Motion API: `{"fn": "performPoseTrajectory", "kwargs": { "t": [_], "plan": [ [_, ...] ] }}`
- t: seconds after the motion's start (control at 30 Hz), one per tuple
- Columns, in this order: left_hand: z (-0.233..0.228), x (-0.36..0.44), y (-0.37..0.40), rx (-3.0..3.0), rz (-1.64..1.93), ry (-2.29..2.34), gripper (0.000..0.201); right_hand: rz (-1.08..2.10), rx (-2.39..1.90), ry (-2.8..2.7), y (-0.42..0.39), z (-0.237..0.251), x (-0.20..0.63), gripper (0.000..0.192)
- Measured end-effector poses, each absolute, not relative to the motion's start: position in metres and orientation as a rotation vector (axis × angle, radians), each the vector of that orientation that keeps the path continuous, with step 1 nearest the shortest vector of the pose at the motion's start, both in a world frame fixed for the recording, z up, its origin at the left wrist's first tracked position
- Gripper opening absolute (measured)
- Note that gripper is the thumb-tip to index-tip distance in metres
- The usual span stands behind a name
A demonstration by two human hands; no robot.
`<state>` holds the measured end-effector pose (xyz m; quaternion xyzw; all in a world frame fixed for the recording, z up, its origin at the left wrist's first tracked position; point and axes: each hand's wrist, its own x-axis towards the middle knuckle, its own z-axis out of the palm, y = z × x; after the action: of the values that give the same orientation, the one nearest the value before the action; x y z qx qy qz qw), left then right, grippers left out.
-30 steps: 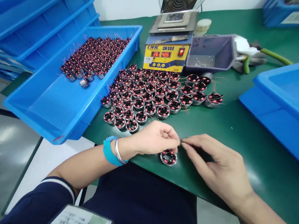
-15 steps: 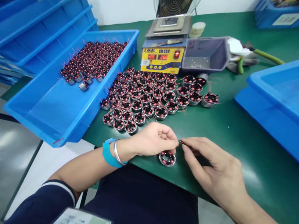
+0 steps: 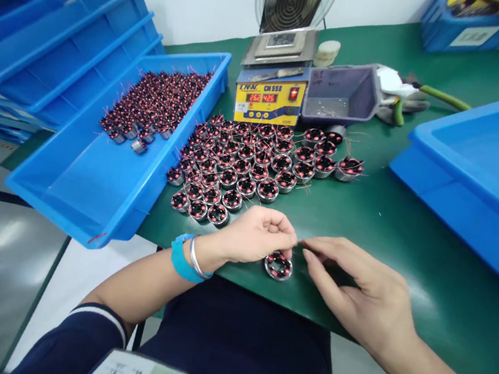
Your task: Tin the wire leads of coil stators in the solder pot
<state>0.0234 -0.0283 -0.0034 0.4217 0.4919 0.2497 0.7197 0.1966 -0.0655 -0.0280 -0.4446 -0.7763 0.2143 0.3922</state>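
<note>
A single wound coil ring [image 3: 278, 266] lies flat on the green bench [image 3: 392, 226] at lower centre of the frame. The left hand [image 3: 254, 235] rests just above it, fingers pinched together on a thin wire lead (barely visible). The right hand [image 3: 365, 290] pinches the same lead, fingertips meeting the left's. Behind, rows of coil rings [image 3: 253, 163] stand before a yellow solder pot [image 3: 269, 94]; a blue tray [image 3: 111, 143] sits at left.

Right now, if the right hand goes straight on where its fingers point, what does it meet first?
Probably the left hand: the right hand points left, fingertips almost touching it above the single coil.
</note>
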Motion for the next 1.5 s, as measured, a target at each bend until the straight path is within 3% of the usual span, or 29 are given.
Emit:
{"fn": "performPoseTrajectory", "kwargs": {
  "t": [0.33, 0.53, 0.63, 0.77, 0.9, 0.97, 1.03, 1.13, 1.23, 1.3, 1.43, 1.5],
  "plan": [
    [-0.007, 0.021, -0.027, 0.982, 0.533, 1.034, 0.013, 0.507, -1.110, -2.048, -0.065, -0.027, 0.196, 0.013],
    [-0.011, 0.018, -0.026, 1.022, 0.503, 1.000, 0.011, -0.043, -0.856, -2.337, -0.054, -0.026, 0.209, 0.018],
    [-0.013, 0.017, -0.025, 1.030, 0.498, 0.987, 0.009, -0.079, -0.760, -2.489, -0.046, -0.025, 0.218, 0.029],
    [-0.014, 0.016, -0.026, 1.038, 0.512, 0.961, 0.009, 0.314, -0.895, -2.404, -0.042, -0.021, 0.214, 0.035],
    [-0.013, 0.017, -0.027, 1.066, 0.526, 0.917, 0.010, 1.371, -1.171, -1.999, -0.043, -0.014, 0.200, 0.048],
    [-0.013, 0.017, -0.028, 1.077, 0.526, 0.911, 0.011, 1.558, -1.162, -1.873, -0.044, -0.014, 0.199, 0.049],
    [-0.013, 0.017, -0.028, 1.077, 0.520, 0.913, 0.012, 1.245, -1.126, -1.981, -0.044, -0.016, 0.203, 0.038],
    [-0.013, 0.017, -0.027, 1.064, 0.516, 0.919, 0.013, 0.495, -0.934, -2.263, -0.045, -0.021, 0.215, 0.012],
    [-0.013, 0.017, -0.027, 1.059, 0.524, 0.927, 0.013, 0.224, -0.776, -2.407, -0.045, -0.024, 0.222, 0.017],
    [-0.013, 0.017, -0.028, 1.063, 0.519, 0.925, 0.012, 0.386, -0.867, -2.375, -0.045, -0.022, 0.219, 0.019],
    [-0.013, 0.017, -0.029, 1.088, 0.520, 0.915, 0.009, 1.307, -1.148, -2.011, -0.046, -0.016, 0.204, 0.043],
    [-0.014, 0.017, -0.030, 1.101, 0.523, 0.911, 0.009, 1.499, -1.164, -1.918, -0.047, -0.016, 0.201, 0.046]
  ]
}}
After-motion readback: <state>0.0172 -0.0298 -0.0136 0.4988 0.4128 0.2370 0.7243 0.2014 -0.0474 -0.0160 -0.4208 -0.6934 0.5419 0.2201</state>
